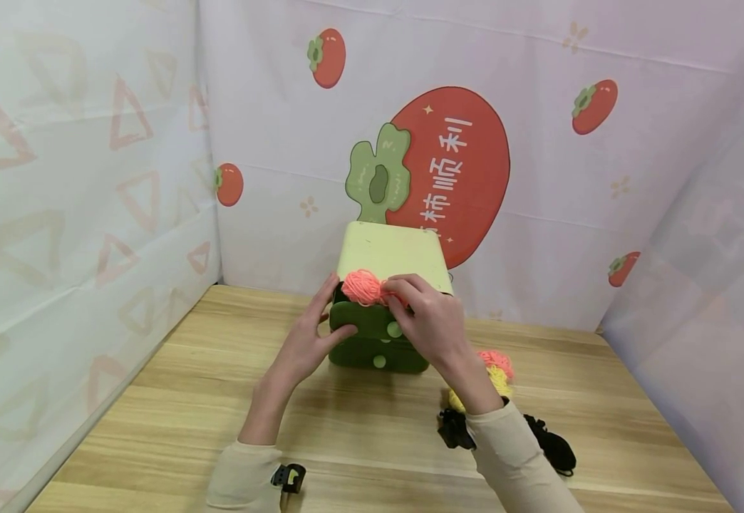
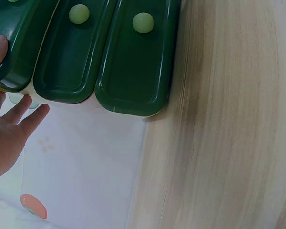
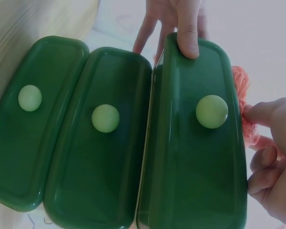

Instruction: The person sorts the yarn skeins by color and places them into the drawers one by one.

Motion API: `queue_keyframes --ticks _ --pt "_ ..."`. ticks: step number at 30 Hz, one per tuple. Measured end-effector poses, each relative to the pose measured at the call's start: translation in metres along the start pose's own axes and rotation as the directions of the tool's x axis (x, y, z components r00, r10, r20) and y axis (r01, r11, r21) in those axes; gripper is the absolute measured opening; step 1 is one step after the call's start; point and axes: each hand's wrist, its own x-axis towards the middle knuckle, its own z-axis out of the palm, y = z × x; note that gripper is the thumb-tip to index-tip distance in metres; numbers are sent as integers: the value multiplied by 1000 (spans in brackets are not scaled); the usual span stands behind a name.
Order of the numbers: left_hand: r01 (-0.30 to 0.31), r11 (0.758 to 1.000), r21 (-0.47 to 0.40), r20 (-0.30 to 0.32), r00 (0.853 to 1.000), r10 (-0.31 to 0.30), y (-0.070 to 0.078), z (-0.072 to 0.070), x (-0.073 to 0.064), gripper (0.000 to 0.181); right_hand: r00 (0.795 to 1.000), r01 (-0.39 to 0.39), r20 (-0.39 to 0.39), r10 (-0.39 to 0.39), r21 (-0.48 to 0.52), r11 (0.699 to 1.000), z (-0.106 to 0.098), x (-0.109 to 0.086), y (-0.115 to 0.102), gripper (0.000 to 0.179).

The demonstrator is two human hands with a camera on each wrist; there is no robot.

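Coral yarn ball point(image 1: 362, 287) is pinched by right hand point(image 1: 432, 318) at top drawer point(image 1: 369, 319).
Drawer is seemingly steadied by splayed left hand point(image 1: 306, 344).

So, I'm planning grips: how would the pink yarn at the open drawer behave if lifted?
The pink yarn is probably soft and floppy, being wound strands. It narrows where the right hand pinches it, so likely squashes.
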Motion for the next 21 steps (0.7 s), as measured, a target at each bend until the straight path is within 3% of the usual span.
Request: queue_keyframes --ticks 21 --pt "1 1000 -6 6 1000 -1 -3 1 0 88 998 -37 -47 39 57 998 -14 -14 14 15"
